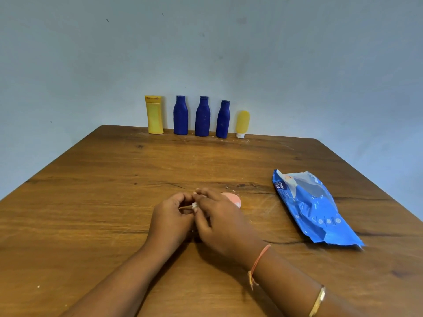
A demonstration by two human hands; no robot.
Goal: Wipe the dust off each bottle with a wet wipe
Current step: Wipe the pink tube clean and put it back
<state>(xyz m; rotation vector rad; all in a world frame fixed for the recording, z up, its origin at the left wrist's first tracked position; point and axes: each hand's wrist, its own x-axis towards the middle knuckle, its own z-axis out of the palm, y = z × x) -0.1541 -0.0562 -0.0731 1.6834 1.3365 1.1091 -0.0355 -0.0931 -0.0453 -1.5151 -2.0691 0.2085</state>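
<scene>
Five bottles stand in a row at the table's far edge: a tall yellow bottle [154,115], three dark blue bottles [180,116] [202,117] [223,120], and a small yellow tube [242,123] on its white cap. Near the middle of the table my hands meet over a pink bottle [234,200], most of it hidden behind my right hand [224,225]. My left hand [169,220] is curled at the bottle's left end. A small white bit of wet wipe [194,205] shows between my right fingertips.
A blue wet wipe pack [313,209] lies opened on the wooden table [91,202] to the right of my hands. A pale blue wall rises just behind the bottle row. The table's left and right edges slant inward toward the back.
</scene>
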